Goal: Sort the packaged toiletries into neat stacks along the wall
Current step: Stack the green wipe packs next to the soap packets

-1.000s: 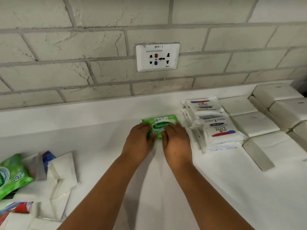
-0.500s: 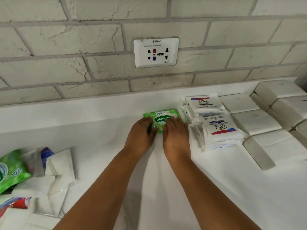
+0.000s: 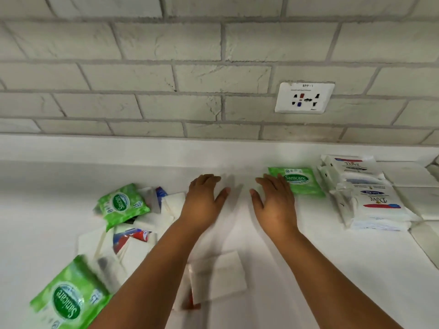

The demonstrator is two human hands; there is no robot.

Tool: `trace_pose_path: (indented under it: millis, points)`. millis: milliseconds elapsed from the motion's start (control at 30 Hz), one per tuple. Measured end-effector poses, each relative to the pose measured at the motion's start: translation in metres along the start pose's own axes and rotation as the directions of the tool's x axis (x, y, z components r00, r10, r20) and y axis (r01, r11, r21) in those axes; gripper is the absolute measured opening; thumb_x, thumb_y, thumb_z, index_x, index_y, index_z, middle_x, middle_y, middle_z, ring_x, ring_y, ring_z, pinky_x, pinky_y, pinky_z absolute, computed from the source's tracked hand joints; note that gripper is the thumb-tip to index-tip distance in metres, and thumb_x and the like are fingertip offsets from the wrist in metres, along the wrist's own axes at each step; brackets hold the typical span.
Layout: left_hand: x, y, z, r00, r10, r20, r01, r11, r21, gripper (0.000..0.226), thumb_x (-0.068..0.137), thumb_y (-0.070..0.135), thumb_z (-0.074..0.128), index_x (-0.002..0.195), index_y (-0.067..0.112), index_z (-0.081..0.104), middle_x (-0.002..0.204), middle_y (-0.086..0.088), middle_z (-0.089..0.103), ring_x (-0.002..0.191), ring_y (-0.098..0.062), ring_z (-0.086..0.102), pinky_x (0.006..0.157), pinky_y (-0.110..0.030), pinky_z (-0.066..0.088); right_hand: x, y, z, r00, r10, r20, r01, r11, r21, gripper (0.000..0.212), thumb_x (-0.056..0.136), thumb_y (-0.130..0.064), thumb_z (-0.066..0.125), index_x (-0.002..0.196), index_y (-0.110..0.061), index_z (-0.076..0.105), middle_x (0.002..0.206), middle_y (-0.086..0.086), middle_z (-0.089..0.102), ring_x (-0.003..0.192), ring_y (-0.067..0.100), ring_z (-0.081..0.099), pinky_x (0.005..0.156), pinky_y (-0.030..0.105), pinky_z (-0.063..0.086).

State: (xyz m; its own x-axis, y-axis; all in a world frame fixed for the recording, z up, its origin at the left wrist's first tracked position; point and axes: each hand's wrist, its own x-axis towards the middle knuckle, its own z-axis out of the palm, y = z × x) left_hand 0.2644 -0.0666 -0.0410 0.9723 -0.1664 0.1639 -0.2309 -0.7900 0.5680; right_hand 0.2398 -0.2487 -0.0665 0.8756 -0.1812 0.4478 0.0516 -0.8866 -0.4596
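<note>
Both hands flat over white tabletop, fingers spread, nothing in either grip: left hand mid-counter, right hand w/ fingertips touching green wipes pack near wall. Soap packs stacked just right of it. Loose pile of packs at left.

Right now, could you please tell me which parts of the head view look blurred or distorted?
Head view: motion blur smears the lower-left green Sanicare packet and the white sachet between the forearms; wide-angle distortion bows the grey brick wall; the white wall socket stays fairly sharp.
</note>
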Motion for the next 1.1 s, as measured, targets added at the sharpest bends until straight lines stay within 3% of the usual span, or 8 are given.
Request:
trace_pose_path:
  millis: [233, 467, 600, 767, 867, 933, 1000, 1100]
  points:
    - [-0.023, -0.077, -0.093, 0.982, -0.138, -0.128, 0.148, 0.986, 0.073, 0.047, 0.093, 0.043, 0.054, 0.130, 0.015, 0.056, 0.136, -0.008, 0.053, 0.127, -0.029, 0.045, 0.107, -0.034, 0.031, -0.013, -0.111, 0.014, 0.994, -0.110, 0.025, 0.103, 0.975, 0.198, 0.029, 0.090, -0.028, 0.059, 0.114, -0.014, 0.065, 0.117, 0.005, 0.063, 0.112, 0.026, 0.054, 0.097, 0.036, 0.045]
    - [-0.042, -0.157, -0.147, 0.898, -0.413, -0.152, 0.436, 0.883, 0.176, 0.048, 0.093, 0.037, 0.054, 0.130, 0.007, 0.051, 0.127, -0.018, 0.054, 0.116, -0.037, 0.050, 0.095, -0.042, 0.043, -0.027, -0.202, 0.047, 0.895, -0.162, 0.415, 0.083, 0.976, 0.201, 0.033, 0.092, -0.034, 0.054, 0.121, -0.018, 0.061, 0.114, 0.004, 0.062, 0.109, 0.023, 0.051, 0.090, 0.032, 0.044]
    - [-0.051, -0.164, -0.147, 0.815, -0.564, -0.134, 0.572, 0.820, 0.031, 0.050, 0.089, 0.043, 0.060, 0.112, -0.001, 0.052, 0.112, -0.022, 0.055, 0.103, -0.039, 0.057, 0.082, -0.039, 0.047, -0.030, -0.232, 0.069, 0.869, -0.107, 0.484, 0.079, 0.994, 0.077, 0.039, 0.093, -0.042, 0.051, 0.121, -0.016, 0.060, 0.116, 0.008, 0.058, 0.110, 0.026, 0.048, 0.089, 0.035, 0.045]
    - [-0.056, -0.157, -0.141, 0.748, -0.659, -0.074, 0.639, 0.746, -0.185, 0.054, 0.084, 0.038, 0.069, 0.115, 0.000, 0.047, 0.112, -0.017, 0.062, 0.104, -0.032, 0.060, 0.069, -0.028, 0.039, -0.028, -0.241, 0.090, 0.856, -0.031, 0.515, 0.055, 0.998, -0.032, 0.048, 0.091, -0.052, 0.049, 0.123, -0.018, 0.059, 0.126, 0.007, 0.056, 0.114, 0.027, 0.047, 0.090, 0.037, 0.046]
    - [-0.058, -0.156, -0.144, 0.736, -0.675, -0.060, 0.645, 0.725, -0.241, 0.048, 0.082, 0.036, 0.073, 0.107, 0.002, 0.051, 0.098, -0.010, 0.062, 0.089, -0.025, 0.059, 0.061, -0.023, 0.036, -0.027, -0.241, 0.095, 0.864, -0.010, 0.504, 0.031, 0.999, -0.033, 0.046, 0.089, -0.053, 0.050, 0.118, -0.019, 0.062, 0.122, 0.005, 0.060, 0.112, 0.026, 0.048, 0.089, 0.037, 0.046]
    - [-0.061, -0.156, -0.145, 0.738, -0.671, -0.066, 0.628, 0.720, -0.297, 0.033, 0.082, 0.034, 0.073, 0.082, 0.007, 0.054, 0.076, -0.002, 0.058, 0.071, -0.018, 0.053, 0.057, -0.025, 0.036, -0.028, -0.241, 0.097, 0.872, 0.005, 0.489, 0.000, 1.000, -0.011, 0.044, 0.088, -0.053, 0.052, 0.115, -0.020, 0.064, 0.117, 0.003, 0.062, 0.109, 0.025, 0.049, 0.088, 0.038, 0.046]
    - [-0.064, -0.158, -0.144, 0.748, -0.661, -0.063, 0.581, 0.698, -0.419, 0.034, 0.080, 0.026, 0.074, 0.059, 0.011, 0.053, 0.056, -0.002, 0.054, 0.055, -0.020, 0.052, 0.054, -0.026, 0.041, -0.030, -0.241, 0.096, 0.888, 0.021, 0.459, -0.031, 0.999, 0.016, 0.040, 0.087, -0.053, 0.054, 0.109, -0.022, 0.066, 0.109, 0.001, 0.065, 0.105, 0.024, 0.051, 0.086, 0.037, 0.047]
    - [-0.067, -0.154, -0.145, 0.766, -0.643, -0.009, 0.472, 0.572, -0.670, 0.010, 0.077, 0.016, 0.076, 0.073, 0.008, 0.071, 0.068, -0.008, 0.071, 0.065, -0.027, 0.070, 0.070, -0.042, 0.060, -0.032, -0.239, 0.097, 0.908, 0.019, 0.418, -0.068, 0.992, 0.103, 0.035, 0.084, -0.051, 0.058, 0.103, -0.023, 0.068, 0.102, -0.002, 0.068, 0.100, 0.021, 0.056, 0.084, 0.036, 0.049]
